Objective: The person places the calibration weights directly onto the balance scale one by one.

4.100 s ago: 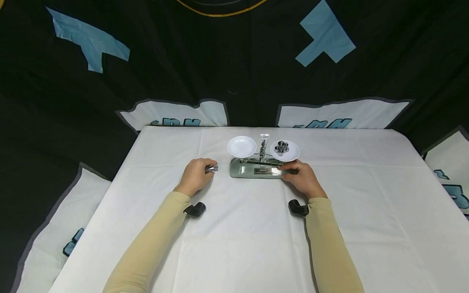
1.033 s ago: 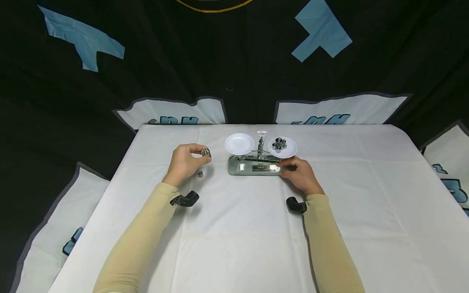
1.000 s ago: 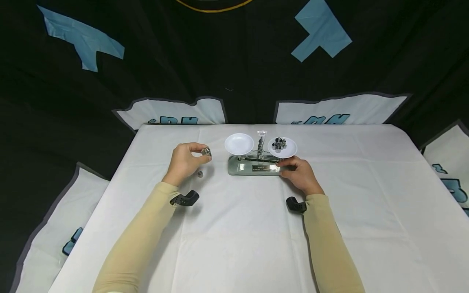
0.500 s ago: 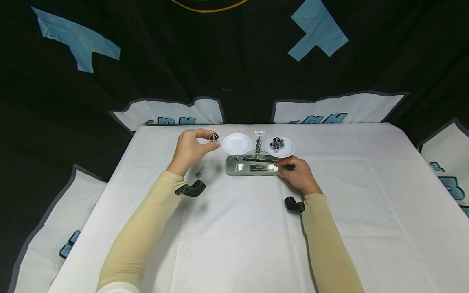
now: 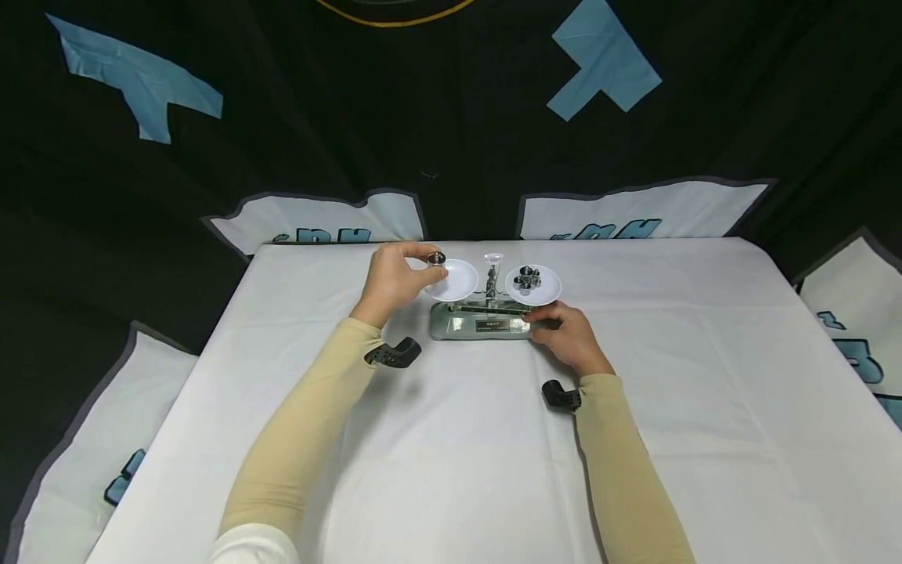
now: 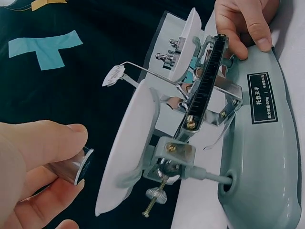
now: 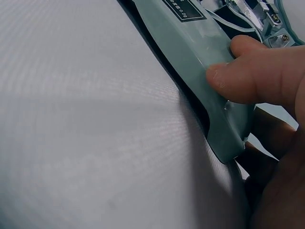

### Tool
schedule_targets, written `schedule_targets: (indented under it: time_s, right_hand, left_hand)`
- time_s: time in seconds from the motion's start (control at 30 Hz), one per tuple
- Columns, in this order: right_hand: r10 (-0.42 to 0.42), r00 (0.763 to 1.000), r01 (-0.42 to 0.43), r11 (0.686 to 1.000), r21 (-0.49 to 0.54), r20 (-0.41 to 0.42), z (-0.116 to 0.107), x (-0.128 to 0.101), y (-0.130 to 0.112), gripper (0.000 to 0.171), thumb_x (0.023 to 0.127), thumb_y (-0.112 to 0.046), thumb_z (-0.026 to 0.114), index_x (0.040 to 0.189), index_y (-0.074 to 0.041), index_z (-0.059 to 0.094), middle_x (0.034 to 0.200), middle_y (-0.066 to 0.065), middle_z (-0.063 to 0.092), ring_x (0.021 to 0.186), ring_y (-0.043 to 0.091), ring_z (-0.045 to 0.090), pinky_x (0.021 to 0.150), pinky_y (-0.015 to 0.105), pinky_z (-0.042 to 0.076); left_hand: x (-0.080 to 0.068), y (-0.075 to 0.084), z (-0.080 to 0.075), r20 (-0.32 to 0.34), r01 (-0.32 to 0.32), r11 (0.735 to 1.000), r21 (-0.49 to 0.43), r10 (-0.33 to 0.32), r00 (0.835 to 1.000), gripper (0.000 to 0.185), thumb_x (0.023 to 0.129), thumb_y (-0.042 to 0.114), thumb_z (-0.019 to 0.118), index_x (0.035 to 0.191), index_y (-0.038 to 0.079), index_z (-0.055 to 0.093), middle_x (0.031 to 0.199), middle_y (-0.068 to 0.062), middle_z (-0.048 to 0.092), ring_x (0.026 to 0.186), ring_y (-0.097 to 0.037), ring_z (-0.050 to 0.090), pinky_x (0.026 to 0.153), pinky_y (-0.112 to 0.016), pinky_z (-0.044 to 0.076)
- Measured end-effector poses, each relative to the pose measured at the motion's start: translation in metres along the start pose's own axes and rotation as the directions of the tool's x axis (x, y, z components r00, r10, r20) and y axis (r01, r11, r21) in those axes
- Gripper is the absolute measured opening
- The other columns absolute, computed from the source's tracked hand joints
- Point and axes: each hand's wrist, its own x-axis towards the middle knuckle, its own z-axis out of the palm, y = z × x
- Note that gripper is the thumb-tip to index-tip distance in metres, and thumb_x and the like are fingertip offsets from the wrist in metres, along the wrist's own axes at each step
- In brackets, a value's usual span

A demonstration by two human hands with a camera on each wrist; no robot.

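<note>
A grey-green balance scale [image 5: 479,322] stands at the far middle of the white table [image 5: 451,439]. My left hand [image 5: 431,264] pinches a small metal weight [image 5: 438,257] just above the left edge of the scale's empty left pan [image 5: 456,280]. In the left wrist view the weight [image 6: 76,167] sits between thumb and fingers [image 6: 43,143], beside the left pan [image 6: 131,152]. Several metal weights [image 5: 525,277] lie on the right pan [image 5: 535,291]. My right hand [image 5: 546,321] grips the right end of the base, with its thumb [image 7: 257,71] on top of the base [image 7: 200,52].
A black wrist camera [image 5: 392,354] hangs under my left forearm and another [image 5: 560,395] under the right. The tablecloth spreads wide on both sides of the scale. A black backdrop with blue shapes [image 5: 599,59] hangs behind the table's far edge.
My left hand lifted the weight from the table and carried it right and farther away, to the left pan's edge. The right hand has stayed on the base.
</note>
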Motion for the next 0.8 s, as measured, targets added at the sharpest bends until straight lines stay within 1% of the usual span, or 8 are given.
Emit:
schedule_targets:
  time_s: [0.17, 0.3, 0.43, 0.57, 0.67, 0.8]
  right_hand:
    - [-0.021, 1.000, 0.021, 1.000, -0.004, -0.002, 0.001, 0.000, 0.001, 0.023, 0.079, 0.006, 0.072, 0.103, 0.005, 0.075, 0.123, 0.023, 0.069, 0.127, 0.039, 0.058, 0.115, 0.051, 0.043]
    - [-0.014, 1.000, 0.014, 1.000, -0.004, -0.003, 0.001, 0.000, 0.001, 0.023, 0.080, 0.006, 0.071, 0.103, 0.005, 0.075, 0.124, 0.023, 0.068, 0.128, 0.039, 0.058, 0.116, 0.051, 0.042]
    - [0.007, 1.000, -0.007, 1.000, -0.005, -0.002, 0.000, 0.000, 0.001, 0.023, 0.081, 0.005, 0.071, 0.104, 0.005, 0.075, 0.127, 0.022, 0.067, 0.131, 0.039, 0.056, 0.118, 0.052, 0.040]
    - [0.015, 1.000, -0.015, 1.000, -0.011, -0.003, 0.000, 0.001, 0.001, 0.023, 0.081, 0.004, 0.072, 0.104, 0.005, 0.075, 0.127, 0.022, 0.068, 0.132, 0.039, 0.055, 0.119, 0.051, 0.039]
    - [0.017, 1.000, -0.017, 1.000, -0.013, -0.004, 0.000, 0.000, 0.000, 0.024, 0.081, 0.004, 0.072, 0.104, 0.004, 0.076, 0.127, 0.022, 0.068, 0.132, 0.039, 0.055, 0.119, 0.051, 0.039]
    - [0.033, 0.999, -0.033, 0.999, -0.003, -0.002, 0.001, 0.001, 0.001, 0.024, 0.080, 0.004, 0.073, 0.104, 0.004, 0.076, 0.129, 0.021, 0.067, 0.134, 0.038, 0.054, 0.120, 0.052, 0.037]
  left_hand:
    - [0.003, 0.000, 0.008, -0.001, -0.010, 1.000, 0.013, 0.010, 1.000, 0.035, 0.081, 0.016, 0.081, 0.114, 0.006, 0.078, 0.119, -0.011, 0.075, 0.119, -0.028, 0.062, 0.098, -0.042, 0.052]
    - [0.005, 0.001, 0.014, 0.014, 0.000, 1.000, 0.013, -0.001, 1.000, 0.035, 0.081, 0.015, 0.081, 0.114, 0.005, 0.077, 0.119, -0.012, 0.075, 0.119, -0.029, 0.062, 0.101, -0.042, 0.052]
    - [0.006, 0.003, 0.019, 0.016, -0.028, 0.999, 0.031, 0.028, 0.999, 0.034, 0.081, 0.015, 0.082, 0.113, 0.005, 0.077, 0.116, -0.012, 0.075, 0.120, -0.030, 0.061, 0.106, -0.043, 0.048]
    - [0.007, 0.004, 0.023, 0.011, -0.065, 0.996, 0.057, 0.064, 0.998, 0.033, 0.080, 0.015, 0.082, 0.111, 0.005, 0.078, 0.115, -0.012, 0.076, 0.117, -0.029, 0.062, 0.109, -0.043, 0.045]
    - [0.006, 0.004, 0.025, 0.011, -0.073, 0.995, 0.066, 0.073, 0.997, 0.032, 0.080, 0.014, 0.082, 0.110, 0.005, 0.078, 0.116, -0.011, 0.076, 0.116, -0.029, 0.063, 0.109, -0.044, 0.045]
    - [0.005, 0.004, 0.027, 0.014, -0.070, 0.995, 0.074, 0.069, 0.998, 0.032, 0.081, 0.015, 0.082, 0.111, 0.005, 0.078, 0.115, -0.011, 0.076, 0.116, -0.029, 0.062, 0.108, -0.045, 0.045]
